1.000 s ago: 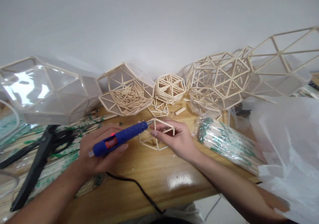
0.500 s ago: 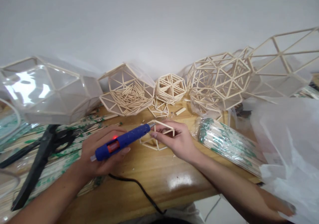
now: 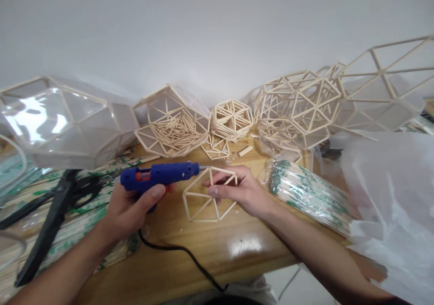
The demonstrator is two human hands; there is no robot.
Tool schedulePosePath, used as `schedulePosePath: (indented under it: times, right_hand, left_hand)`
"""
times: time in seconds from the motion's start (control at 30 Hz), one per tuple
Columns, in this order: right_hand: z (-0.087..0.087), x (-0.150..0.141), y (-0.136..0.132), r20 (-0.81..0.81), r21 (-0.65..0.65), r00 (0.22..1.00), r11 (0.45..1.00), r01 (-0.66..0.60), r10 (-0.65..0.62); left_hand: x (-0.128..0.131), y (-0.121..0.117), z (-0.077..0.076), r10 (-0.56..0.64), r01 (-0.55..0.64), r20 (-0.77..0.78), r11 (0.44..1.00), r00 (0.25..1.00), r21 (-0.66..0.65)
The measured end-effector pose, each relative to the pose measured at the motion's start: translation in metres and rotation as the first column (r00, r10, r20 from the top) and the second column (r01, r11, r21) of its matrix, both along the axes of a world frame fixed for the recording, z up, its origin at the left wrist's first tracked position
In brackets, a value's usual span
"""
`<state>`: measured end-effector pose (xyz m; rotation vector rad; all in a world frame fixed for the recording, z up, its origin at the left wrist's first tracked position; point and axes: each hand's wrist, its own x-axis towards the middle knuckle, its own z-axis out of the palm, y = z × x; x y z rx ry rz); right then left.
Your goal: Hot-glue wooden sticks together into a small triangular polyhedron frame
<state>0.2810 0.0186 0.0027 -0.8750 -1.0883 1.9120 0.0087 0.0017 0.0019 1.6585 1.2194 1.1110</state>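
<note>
Left hand: the left hand [image 3: 130, 205] is closed around the grip of the blue glue gun [image 3: 159, 174], thumb laid along its underside, near the middle of the tabletop's [image 3: 190, 241] front half.
Glue gun axis: the gun's barrel lies almost level, running left to right along the tabletop's front edge, its metal nozzle [image 3: 202, 168] pointing right.
Right hand: the right hand [image 3: 233, 189] pinches the stick frame [image 3: 206, 196] at its upper right side, thumb in front and fingers curled behind; it is partly closed, not a full fist.
Stick frame: a flat hexagon of thin wooden sticks with spokes to a centre joint, tilted up off the tabletop, its lower edge close to or on the wood; which one I cannot tell.
Key relation: the nozzle tip sits just at the frame's top left corner, touching or a hair off; the frame lies to the right of the gun, in line with its barrel.
Nearer hand: the right hand is on the frame; the left reaches it only through the gun.
Cord: a black cord [image 3: 183, 253] trails from the gun toward the front edge.
Around: a bundle of wrapped sticks [image 3: 305, 194] lies right of the right hand; a stick-filled dome [image 3: 172, 121] stands toward the back edge; black scissors [image 3: 50, 205] lie at the left.
</note>
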Motion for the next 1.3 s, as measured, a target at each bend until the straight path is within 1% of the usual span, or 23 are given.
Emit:
schedulePosePath:
  times: [0.2, 0.3, 0.53, 0.83, 0.97, 1.17, 1.3]
  right_hand:
    - [-0.0027, 0.0012, 0.0009, -0.05, -0.024, 0.998, 0.999, -0.035, 0.034]
    - [-0.0027, 0.0012, 0.0011, -0.046, -0.022, 0.998, 0.999, -0.04, 0.039]
    - [-0.0018, 0.0002, 0.0009, -0.007, -0.043, 0.999, 0.999, -0.033, 0.033]
    - [-0.0036, 0.0, 0.0003, -0.041, -0.05, 0.999, 0.998, -0.027, 0.025]
    - [-0.0034, -0.0001, 0.0006, -0.022, -0.052, 0.999, 0.998, -0.026, 0.025]
    - [-0.0022, -0.0001, 0.0001, 0.004, -0.043, 1.0, 0.999, -0.021, 0.021]
    - [-0.0015, 0.0, 0.0, -0.006, -0.057, 1.0, 0.998, -0.019, 0.019]
  left_hand:
    - [-0.0004, -0.0002, -0.0006, -0.006, 0.006, 0.005, 1.0, 1.0, 0.012]
    - [-0.002, -0.0005, -0.0018, -0.015, 0.015, -0.02, 1.0, 1.0, 0.026]
    - [-0.0053, -0.0032, -0.0068, -0.005, 0.005, -0.02, 0.999, 1.0, 0.036]
    - [-0.0043, -0.001, -0.0071, -0.013, 0.015, -0.032, 0.998, 0.999, 0.066]
    - [-0.0046, -0.0016, -0.0078, -0.008, 0.01, -0.038, 0.998, 0.999, 0.056]
    - [-0.0036, -0.0025, -0.0041, -0.004, 0.004, -0.039, 1.0, 0.999, -0.01]
    - [-0.0026, -0.0014, -0.0024, -0.011, 0.011, -0.046, 1.0, 0.999, 0.007]
